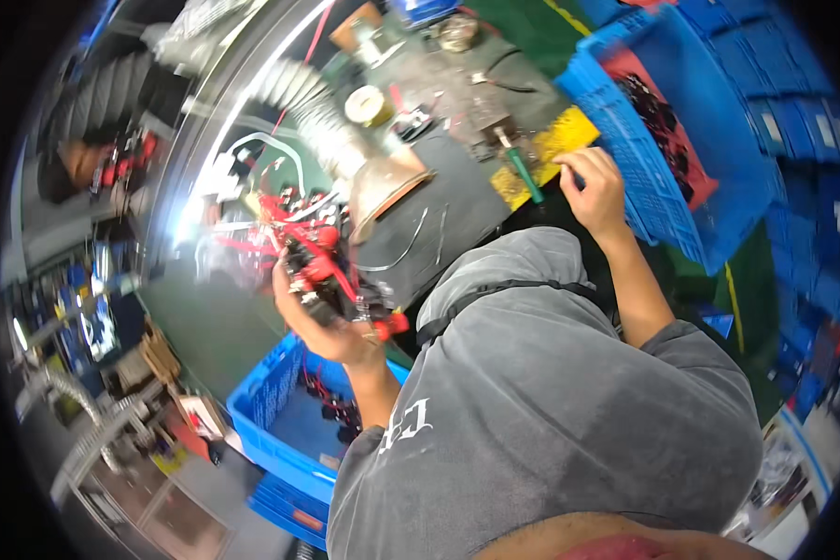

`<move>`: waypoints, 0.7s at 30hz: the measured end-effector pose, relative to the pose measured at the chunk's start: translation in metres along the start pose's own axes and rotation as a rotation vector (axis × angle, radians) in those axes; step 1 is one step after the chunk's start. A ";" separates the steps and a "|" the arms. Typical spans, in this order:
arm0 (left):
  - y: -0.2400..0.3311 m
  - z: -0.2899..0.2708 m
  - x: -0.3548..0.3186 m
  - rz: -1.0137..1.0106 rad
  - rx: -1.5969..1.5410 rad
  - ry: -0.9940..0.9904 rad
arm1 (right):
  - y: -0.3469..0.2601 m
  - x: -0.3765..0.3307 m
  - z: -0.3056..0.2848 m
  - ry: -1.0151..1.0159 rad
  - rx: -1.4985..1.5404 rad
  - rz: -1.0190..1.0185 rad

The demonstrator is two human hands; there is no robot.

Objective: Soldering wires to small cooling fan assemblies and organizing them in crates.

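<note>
My left hand (331,338) is closed around a cluster of black and red parts with red wires (322,266), held over the left edge of the bench beside the blue crate. The cluster is blurred, so its exact kind is unclear. My right hand (593,187) hovers by the yellow-marked front corner of the bench, its fingers loosely bent and apart from the thumb, with nothing visible in it. Close to its left lies a green-handled tool (521,168), possibly a soldering iron or screwdriver. A thin loose wire (411,245) rests on the dark mat (457,191).
A ribbed silver duct with a flared hood (387,191) stands over the bench. Nearby is a roll of solder or tape (368,105). A blue crate (728,210) holding dark parts on pink sheeting is at the right. Another blue crate (257,411) with similar parts sits lower left.
</note>
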State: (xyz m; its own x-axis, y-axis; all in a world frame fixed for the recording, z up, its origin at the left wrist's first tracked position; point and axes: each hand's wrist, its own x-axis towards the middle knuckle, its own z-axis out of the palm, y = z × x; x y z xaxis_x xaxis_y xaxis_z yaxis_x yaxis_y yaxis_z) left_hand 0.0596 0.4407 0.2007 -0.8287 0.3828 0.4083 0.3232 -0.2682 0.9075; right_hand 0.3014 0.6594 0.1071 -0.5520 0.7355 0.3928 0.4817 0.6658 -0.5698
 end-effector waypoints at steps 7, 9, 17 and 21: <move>-0.016 0.157 -0.002 0.550 0.438 -0.831 | 0.125 -0.088 -0.101 0.355 -0.439 0.339; -0.027 0.211 -0.008 0.588 0.390 -0.979 | 0.165 -0.131 -0.119 0.422 -0.482 0.509; -0.117 0.451 -0.089 0.720 0.385 -1.459 | 0.224 -0.217 -0.117 0.364 -0.869 0.771; -0.177 0.518 -0.168 0.658 0.729 -1.649 | 0.221 -0.215 -0.119 0.364 -0.862 0.772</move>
State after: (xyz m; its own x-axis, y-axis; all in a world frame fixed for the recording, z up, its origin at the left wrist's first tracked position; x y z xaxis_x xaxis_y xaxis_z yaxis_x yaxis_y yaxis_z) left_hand 0.3781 0.8817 0.0227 0.5341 0.8426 -0.0689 0.8222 -0.4987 0.2744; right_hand 0.6075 0.6638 -0.0172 0.2373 0.8758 0.4203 0.9710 -0.2003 -0.1307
